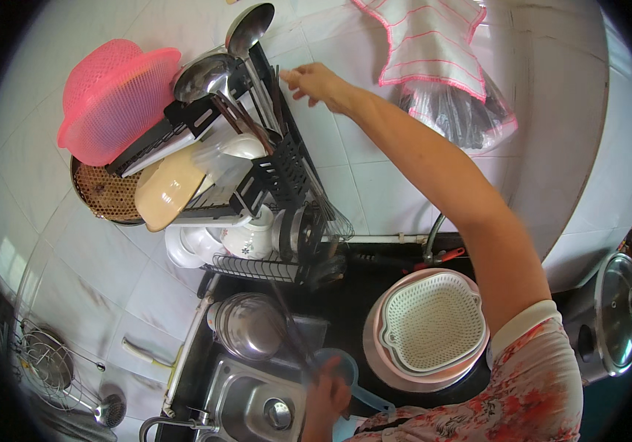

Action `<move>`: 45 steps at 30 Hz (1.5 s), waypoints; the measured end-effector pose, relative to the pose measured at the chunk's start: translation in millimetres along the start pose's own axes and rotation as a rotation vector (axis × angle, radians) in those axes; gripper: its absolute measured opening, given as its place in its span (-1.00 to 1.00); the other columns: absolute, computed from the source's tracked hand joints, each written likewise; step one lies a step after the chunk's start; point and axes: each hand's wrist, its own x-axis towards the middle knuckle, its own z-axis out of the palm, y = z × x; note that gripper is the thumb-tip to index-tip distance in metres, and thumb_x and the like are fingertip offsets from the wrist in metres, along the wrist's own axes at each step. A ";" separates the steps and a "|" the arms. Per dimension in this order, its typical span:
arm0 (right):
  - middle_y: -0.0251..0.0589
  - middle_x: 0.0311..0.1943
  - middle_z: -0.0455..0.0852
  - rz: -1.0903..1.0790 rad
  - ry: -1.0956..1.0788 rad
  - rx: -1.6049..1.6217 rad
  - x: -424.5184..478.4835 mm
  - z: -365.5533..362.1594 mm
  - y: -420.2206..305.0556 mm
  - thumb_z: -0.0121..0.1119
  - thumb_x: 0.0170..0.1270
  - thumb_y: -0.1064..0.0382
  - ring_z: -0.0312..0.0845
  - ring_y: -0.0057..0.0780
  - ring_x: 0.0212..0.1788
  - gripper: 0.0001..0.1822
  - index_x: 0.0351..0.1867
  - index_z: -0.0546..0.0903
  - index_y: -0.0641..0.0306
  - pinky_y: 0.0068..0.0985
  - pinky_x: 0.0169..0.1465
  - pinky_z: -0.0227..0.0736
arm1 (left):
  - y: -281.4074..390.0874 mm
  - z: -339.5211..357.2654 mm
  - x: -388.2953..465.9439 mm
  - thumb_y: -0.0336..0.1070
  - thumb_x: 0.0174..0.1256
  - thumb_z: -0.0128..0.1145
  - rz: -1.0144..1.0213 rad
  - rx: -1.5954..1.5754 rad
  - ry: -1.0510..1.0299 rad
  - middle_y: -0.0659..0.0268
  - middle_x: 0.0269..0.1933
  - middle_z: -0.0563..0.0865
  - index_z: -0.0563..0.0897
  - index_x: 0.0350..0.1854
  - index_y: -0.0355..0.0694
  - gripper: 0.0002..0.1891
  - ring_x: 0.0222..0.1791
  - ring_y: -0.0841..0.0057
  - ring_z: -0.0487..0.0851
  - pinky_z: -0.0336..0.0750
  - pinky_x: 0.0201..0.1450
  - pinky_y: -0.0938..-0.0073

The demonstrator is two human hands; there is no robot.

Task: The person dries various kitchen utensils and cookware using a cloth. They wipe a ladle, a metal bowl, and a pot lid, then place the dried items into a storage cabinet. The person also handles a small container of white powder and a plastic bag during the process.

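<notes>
My left hand (pixel 331 389) is at the bottom, blurred, gripping a bundle of dark chopsticks (pixel 292 326) that points up and left. A light blue plastic dipper (pixel 374 396) lies just behind that hand. My right hand (pixel 309 84) reaches across to the top of the dish rack, its fingers apart. Its fingertips are beside the upright dark chopsticks (pixel 276 94); whether they touch I cannot tell. Those sticks stand in a black slotted utensil caddy (pixel 282 171) with brown chopsticks (pixel 246 124) and steel ladles (pixel 252 27).
The black rack (pixel 260 271) carries a pink basket (pixel 119 105), a cream bowl (pixel 169 188) and a floral pot (pixel 246 237). Steel bowls (pixel 252 326) stand by the steel sink (pixel 222 398). A white colander (pixel 434 320) sits in stacked basins at right. A whisk (pixel 332 215) hangs below the caddy.
</notes>
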 end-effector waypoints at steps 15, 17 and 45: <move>-0.39 -0.49 0.63 -0.104 -0.320 0.191 50.7 37.2 -7.1 0.28 0.14 0.11 0.45 -0.66 -0.46 -0.82 -0.37 0.62 0.12 -0.65 -0.43 0.24 | -21.3 -49.5 -17.1 0.01 0.42 -0.19 0.033 -0.063 0.131 0.39 -0.74 0.29 0.39 0.18 -0.17 -0.56 -0.81 0.65 0.18 0.07 -0.73 0.57; -0.38 -0.50 0.63 -0.095 -0.311 0.198 51.7 39.8 -11.0 0.31 0.11 0.10 0.45 -0.65 -0.45 -0.80 -0.37 0.62 0.13 -0.64 -0.43 0.27 | -23.5 -52.0 -11.3 -0.02 0.43 -0.21 -0.074 0.004 0.243 0.39 -0.76 0.28 0.35 -0.37 -0.14 -0.70 -0.81 0.61 0.18 0.09 -0.72 0.57; -0.18 -0.57 0.58 -0.345 0.534 0.148 66.6 -85.8 -78.5 0.20 0.12 0.14 0.47 -0.40 -0.56 -0.71 -0.46 0.57 0.41 -0.40 -0.54 0.35 | -14.6 -33.4 -2.5 -0.04 0.37 -0.07 -0.028 0.009 0.250 0.28 -0.59 0.50 0.37 0.15 -0.31 -0.53 -0.69 0.54 0.44 0.32 -0.66 0.59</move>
